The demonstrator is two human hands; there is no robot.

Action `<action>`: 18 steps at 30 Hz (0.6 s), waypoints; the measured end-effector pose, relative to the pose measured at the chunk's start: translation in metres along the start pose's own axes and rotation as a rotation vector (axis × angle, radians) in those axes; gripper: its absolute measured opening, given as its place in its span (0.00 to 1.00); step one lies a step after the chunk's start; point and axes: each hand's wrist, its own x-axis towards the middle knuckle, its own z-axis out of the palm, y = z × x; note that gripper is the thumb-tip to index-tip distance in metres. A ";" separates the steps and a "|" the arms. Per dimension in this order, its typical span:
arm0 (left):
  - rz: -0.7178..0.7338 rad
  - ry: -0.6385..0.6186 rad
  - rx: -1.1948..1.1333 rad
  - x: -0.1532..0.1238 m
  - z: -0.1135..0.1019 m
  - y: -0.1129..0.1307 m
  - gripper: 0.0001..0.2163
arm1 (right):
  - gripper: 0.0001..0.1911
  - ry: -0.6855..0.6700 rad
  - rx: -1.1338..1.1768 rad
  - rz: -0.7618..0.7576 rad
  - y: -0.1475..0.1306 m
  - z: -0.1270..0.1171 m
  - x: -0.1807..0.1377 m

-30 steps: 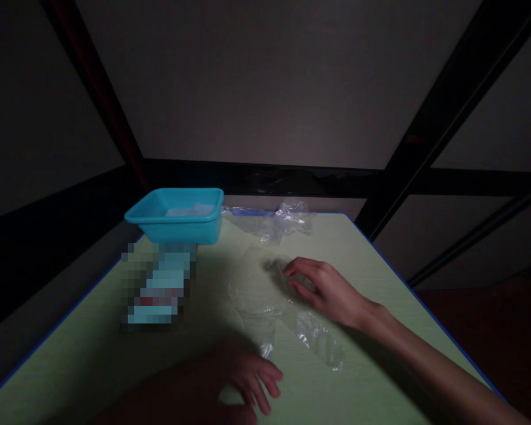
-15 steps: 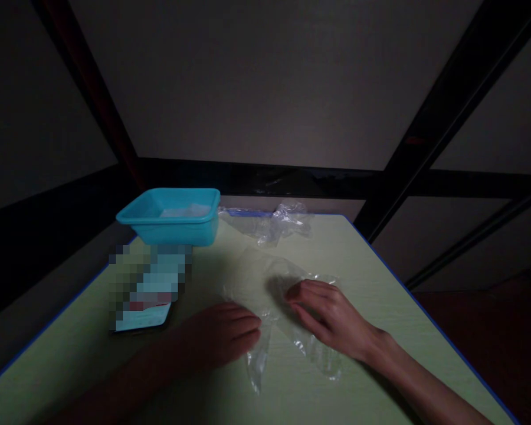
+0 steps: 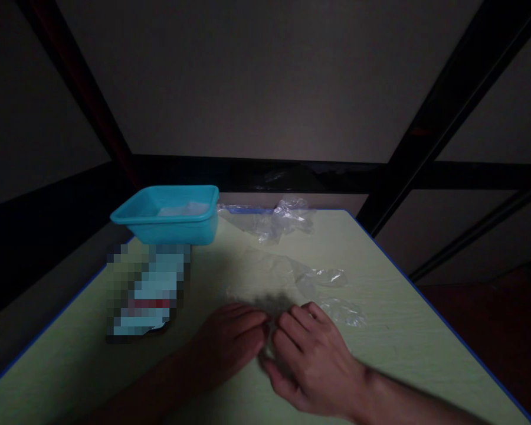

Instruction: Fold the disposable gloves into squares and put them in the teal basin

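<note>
A thin clear plastic bag (image 3: 287, 268) lies spread on the table, two loose strips of it reaching to the right. My left hand (image 3: 236, 330) is at its near left edge, fingers curled together and closed on the film. Beside it, almost touching, my right hand (image 3: 307, 351) is bent over the near part of the bag with its fingers curled and closed. The film between my fingertips is mostly hidden by both hands. Farther back, a second crumpled piece of clear plastic (image 3: 292, 218) rests by the table's far edge.
A turquoise plastic basin (image 3: 172, 230) with something white inside stands at the back left. In front of it lies a blurred-out flat object (image 3: 154, 283), perhaps a phone. The pale table (image 3: 407, 354) has a blue edge; a wall rises behind it.
My right hand has moved left and towards me, up against my left hand. The near part of the bag has been drawn in under the hands. My left hand has barely moved.
</note>
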 end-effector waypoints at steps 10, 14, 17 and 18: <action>0.172 0.151 0.232 0.009 -0.004 0.005 0.12 | 0.12 -0.087 0.267 -0.233 0.034 -0.011 -0.005; 0.175 0.027 0.247 0.007 -0.002 0.003 0.11 | 0.10 -0.251 0.341 -0.342 0.045 -0.012 -0.007; 0.175 -0.064 0.247 0.005 -0.005 0.003 0.10 | 0.07 -0.337 0.368 -0.369 0.049 -0.014 -0.008; 0.182 -0.078 0.233 0.005 -0.007 0.004 0.10 | 0.06 -0.349 0.379 -0.374 0.051 -0.015 -0.008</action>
